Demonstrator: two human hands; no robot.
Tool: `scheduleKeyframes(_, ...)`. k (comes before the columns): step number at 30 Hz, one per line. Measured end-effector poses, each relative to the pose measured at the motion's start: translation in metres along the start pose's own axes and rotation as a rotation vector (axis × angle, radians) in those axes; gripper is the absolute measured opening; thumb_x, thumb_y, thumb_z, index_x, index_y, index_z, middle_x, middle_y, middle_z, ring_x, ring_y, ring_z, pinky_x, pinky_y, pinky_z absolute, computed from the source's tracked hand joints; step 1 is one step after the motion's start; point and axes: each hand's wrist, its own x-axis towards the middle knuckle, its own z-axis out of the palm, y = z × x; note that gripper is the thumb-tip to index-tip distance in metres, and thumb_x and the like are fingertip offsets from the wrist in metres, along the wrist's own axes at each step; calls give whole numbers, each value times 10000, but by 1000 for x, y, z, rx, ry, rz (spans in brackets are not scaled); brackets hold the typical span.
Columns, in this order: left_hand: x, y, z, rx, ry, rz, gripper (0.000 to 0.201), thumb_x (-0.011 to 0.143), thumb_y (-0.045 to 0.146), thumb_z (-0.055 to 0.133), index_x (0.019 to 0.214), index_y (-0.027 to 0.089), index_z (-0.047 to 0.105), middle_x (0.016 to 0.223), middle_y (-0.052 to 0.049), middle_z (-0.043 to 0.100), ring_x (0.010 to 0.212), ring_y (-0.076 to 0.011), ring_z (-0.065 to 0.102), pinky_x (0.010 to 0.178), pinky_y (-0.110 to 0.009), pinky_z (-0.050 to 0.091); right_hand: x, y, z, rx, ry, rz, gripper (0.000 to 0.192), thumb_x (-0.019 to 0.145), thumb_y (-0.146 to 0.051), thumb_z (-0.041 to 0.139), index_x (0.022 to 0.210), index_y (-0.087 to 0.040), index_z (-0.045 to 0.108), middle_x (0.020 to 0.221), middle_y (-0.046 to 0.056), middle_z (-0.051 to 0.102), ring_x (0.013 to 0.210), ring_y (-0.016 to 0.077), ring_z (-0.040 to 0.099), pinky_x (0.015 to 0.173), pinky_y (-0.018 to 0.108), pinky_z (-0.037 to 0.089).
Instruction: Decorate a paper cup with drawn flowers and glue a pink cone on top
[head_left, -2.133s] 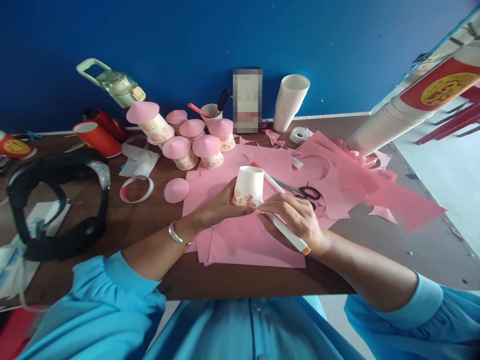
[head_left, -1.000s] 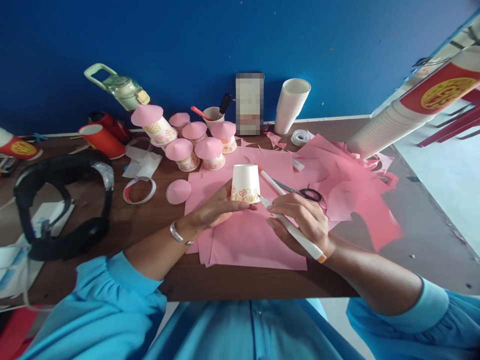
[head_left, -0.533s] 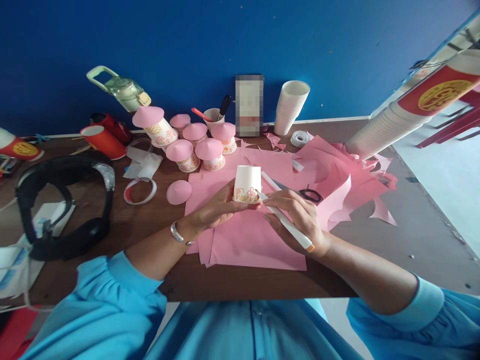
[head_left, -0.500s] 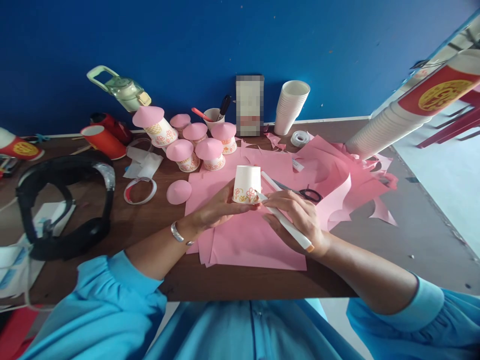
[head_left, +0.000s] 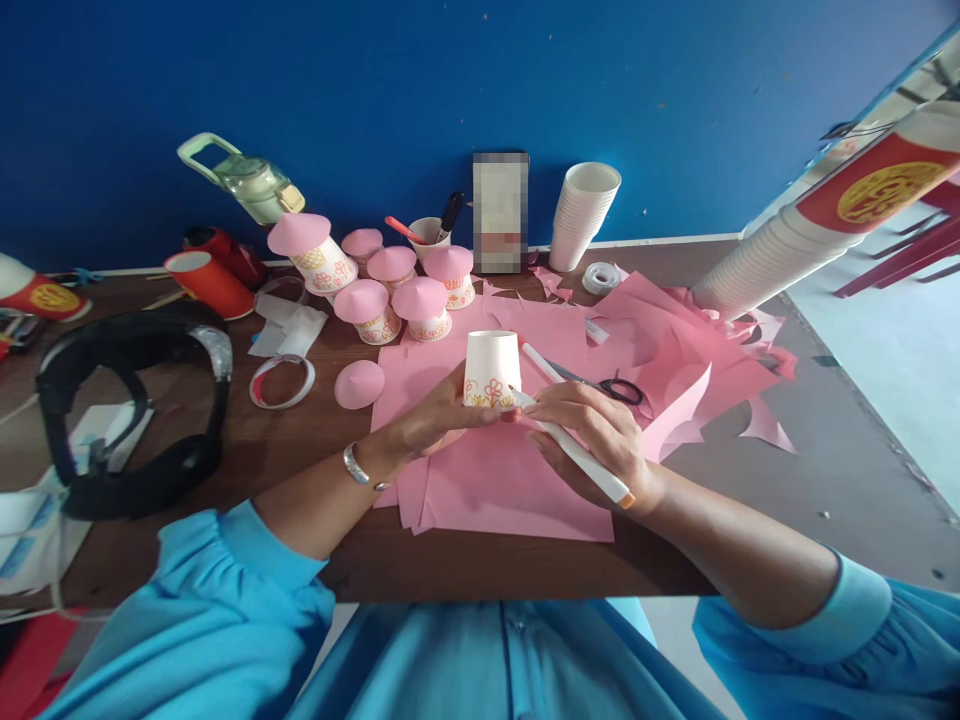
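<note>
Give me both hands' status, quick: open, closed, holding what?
Left hand: closed around the upturned paper cup, steadying it on the pink paper.
Right hand: closed on the marker, tip at the cup's rim.

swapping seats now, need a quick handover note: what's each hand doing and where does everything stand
Left hand: steadies an upside-down white paper cup on the pink paper.
Right hand: grip closed on a white marker, tip at the cup's lower band.
Done: flowers drawn along part of that band; six cups with pink caps stand behind.
Left: a loose pink cone lies to the left; the held cup has no cap. Scissors lie just right of the cup.
</note>
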Motion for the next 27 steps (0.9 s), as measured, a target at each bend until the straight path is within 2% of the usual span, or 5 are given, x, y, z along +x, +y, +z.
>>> scheduleKeyframes(9,2,-1,0,13,-25,-10,658,841,352,887,1436,265,619,1144,-70,760,1072,-263,730,934,-386,566,3,-2,0,-24,5,-28,358,956,-80,665,1283,-227,656,884,28,710,732,174,703,610,316,621)
scheduleKeyframes(16,1,-1,-1,32,-16,-23,600,812,381,914,1346,254,673,1147,-75,753,1083,-265,724,969,-399,567,2,-1,1,-11,24,-22,267,937,-63,679,1172,-185,647,867,43,712,736,185,710,613,316,617)
scheduleKeyframes(19,0,2,1,26,-14,-20,590,811,398,914,1328,237,679,1164,-79,741,1047,-248,721,949,-390,571,3,-2,1,-5,7,-33,278,942,-66,676,1186,-193,638,867,35,731,739,182,719,628,315,628)
scheduleKeyframes(24,-1,4,2,23,-2,-29,636,831,348,900,1403,246,643,1156,-76,743,1015,-232,720,920,-371,580,4,-3,1,-15,-14,-61,318,948,-70,666,1237,-196,628,862,34,743,733,188,726,620,323,634)
scheduleKeyframes(27,-1,1,-1,15,-12,-32,541,850,312,880,1348,233,683,1147,-76,749,1025,-228,723,940,-379,583,4,-2,0,-19,-11,-53,333,949,-77,662,1254,-206,625,855,27,742,727,192,731,612,323,631)
